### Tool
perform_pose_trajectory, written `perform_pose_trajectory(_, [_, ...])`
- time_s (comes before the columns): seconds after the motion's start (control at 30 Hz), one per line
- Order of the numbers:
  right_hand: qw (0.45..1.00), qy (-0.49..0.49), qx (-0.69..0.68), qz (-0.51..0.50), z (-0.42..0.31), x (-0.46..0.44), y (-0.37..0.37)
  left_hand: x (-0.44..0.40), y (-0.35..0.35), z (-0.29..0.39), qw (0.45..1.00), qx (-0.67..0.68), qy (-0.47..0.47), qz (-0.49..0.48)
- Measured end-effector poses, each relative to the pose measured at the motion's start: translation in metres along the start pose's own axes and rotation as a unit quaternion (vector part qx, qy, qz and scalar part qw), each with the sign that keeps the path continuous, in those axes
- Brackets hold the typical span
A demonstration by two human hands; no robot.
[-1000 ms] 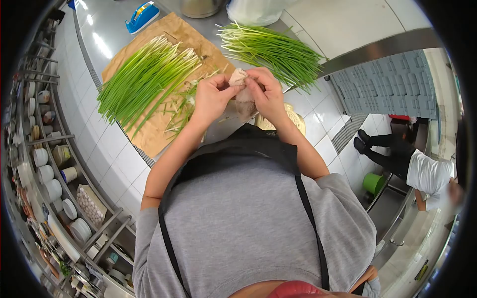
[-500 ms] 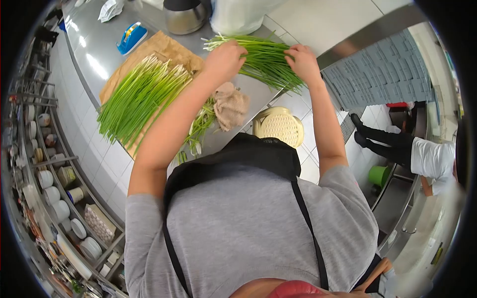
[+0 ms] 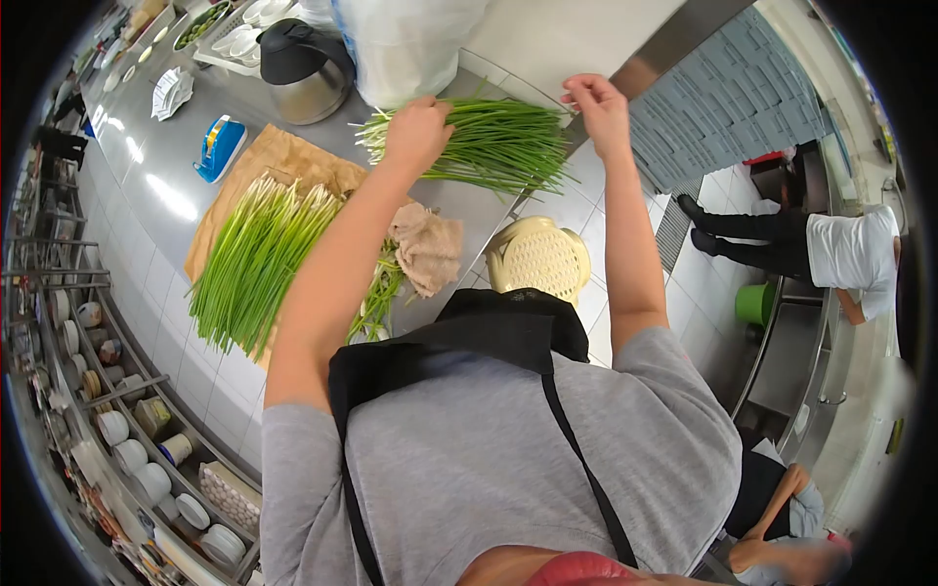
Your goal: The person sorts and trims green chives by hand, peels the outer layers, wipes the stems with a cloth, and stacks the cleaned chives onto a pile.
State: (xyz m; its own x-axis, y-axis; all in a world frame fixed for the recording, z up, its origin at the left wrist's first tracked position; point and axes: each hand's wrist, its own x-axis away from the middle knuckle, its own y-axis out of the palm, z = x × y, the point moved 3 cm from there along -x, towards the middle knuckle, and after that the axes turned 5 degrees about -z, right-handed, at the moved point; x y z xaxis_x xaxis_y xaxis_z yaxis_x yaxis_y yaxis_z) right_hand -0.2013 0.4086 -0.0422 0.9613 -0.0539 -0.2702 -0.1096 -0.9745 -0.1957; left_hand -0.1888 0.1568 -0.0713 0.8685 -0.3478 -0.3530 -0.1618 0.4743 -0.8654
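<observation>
A loose bunch of long green onions (image 3: 498, 146) lies on the steel table, white ends to the left, green tips reaching past the table's edge. My left hand (image 3: 418, 135) is closed on stalks near the white ends. Beyond the green tips, my right hand (image 3: 598, 105) is raised with its fingers pinched together; what they hold, if anything, is too small to make out. A second, larger pile of green onions (image 3: 259, 254) rests on brown paper (image 3: 283, 151), partly behind my left forearm. Beside that forearm are a crumpled beige cloth (image 3: 427, 249) and loose green trimmings (image 3: 376, 311).
On the steel table (image 3: 147, 146) stand a blue tape dispenser (image 3: 220, 148), a kettle-like jug (image 3: 305, 73) and a white plastic bag (image 3: 405, 44). A cream stool (image 3: 539, 262) is below the edge. Two other people are at the right, one in a white shirt (image 3: 850, 254).
My right hand has come off the stalks and lifted beyond their tips. My left hand stays at the white ends. The camera's view has shifted, showing more of the table's far side.
</observation>
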Motion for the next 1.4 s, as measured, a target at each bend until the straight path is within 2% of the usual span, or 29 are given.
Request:
perform_pose_trajectory(0.03, [0.997,-0.002,-0.07,0.028,-0.011,0.003,-0.005,0.003,-0.009,0.003,0.999,0.027,0.001,0.018])
perform_pose_trajectory(0.2, [0.98,-0.013,-0.177,0.086,-0.024,0.025,0.002,0.03,-0.056,-0.012,0.993,0.079,-0.046,0.074])
perform_pose_trajectory(0.3, [0.988,-0.002,-0.156,-0.004,-0.034,0.051,0.054,0.068,-0.092,-0.028,0.986,0.084,-0.086,0.116])
perform_pose_trajectory(0.37, [0.982,0.037,-0.164,-0.082,-0.046,0.077,0.102,0.097,-0.11,-0.038,0.978,0.039,-0.182,0.095])
perform_pose_trajectory(0.4, [0.975,0.016,-0.171,-0.14,-0.043,0.09,0.128,0.112,-0.118,-0.042,0.969,0.043,-0.224,0.096])
perform_pose_trajectory(0.43, [0.972,-0.044,-0.103,-0.206,-0.052,0.104,0.147,0.127,-0.124,-0.046,0.958,0.048,-0.265,0.097])
perform_pose_trajectory(0.53, [0.911,-0.205,0.058,-0.352,-0.071,0.141,0.199,0.165,-0.139,-0.055,0.945,0.087,-0.269,0.164])
perform_pose_trajectory(0.63, [0.907,-0.257,0.062,-0.327,-0.074,0.152,0.217,0.194,-0.148,-0.053,0.936,0.057,-0.274,0.213])
perform_pose_trajectory(0.67, [0.907,-0.238,0.067,-0.341,-0.073,0.15,0.217,0.202,-0.153,-0.051,0.937,0.023,-0.301,0.174])
perform_pose_trajectory(0.73, [0.906,-0.197,0.078,-0.365,-0.072,0.14,0.208,0.223,-0.153,-0.056,0.935,0.018,-0.311,0.172])
perform_pose_trajectory(0.8, [0.911,-0.218,0.174,-0.305,-0.057,0.113,0.19,0.236,-0.149,-0.06,0.932,0.024,-0.319,0.171])
perform_pose_trajectory(0.87, [0.929,-0.194,0.237,-0.208,-0.036,0.084,0.16,0.244,-0.146,-0.061,0.928,0.039,-0.331,0.169])
perform_pose_trajectory(1.0, [0.935,-0.182,0.284,-0.112,-0.01,0.053,0.095,0.246,-0.142,-0.064,0.928,0.053,-0.323,0.177])
perform_pose_trajectory(1.07, [0.919,-0.194,0.339,-0.055,-0.001,0.044,0.069,0.242,-0.141,-0.067,0.934,0.039,-0.311,0.173])
perform_pose_trajectory(1.1, [0.932,-0.151,0.327,-0.037,-0.003,0.043,0.062,0.242,-0.142,-0.068,0.935,0.037,-0.31,0.169])
perform_pose_trajectory(1.17, [0.936,-0.152,0.314,-0.038,-0.006,0.04,0.058,0.241,-0.145,-0.071,0.932,0.025,-0.322,0.166])
perform_pose_trajectory(1.23, [0.952,-0.137,0.266,-0.073,-0.008,0.045,0.073,0.248,-0.142,-0.081,0.905,0.052,-0.38,0.185])
perform_pose_trajectory(1.33, [0.952,-0.147,0.225,-0.147,-0.012,0.059,0.108,0.252,-0.142,-0.081,0.915,-0.044,-0.357,0.183])
perform_pose_trajectory(1.4, [0.933,-0.193,0.212,-0.216,-0.012,0.073,0.143,0.256,-0.129,-0.078,0.929,-0.035,-0.329,0.166])
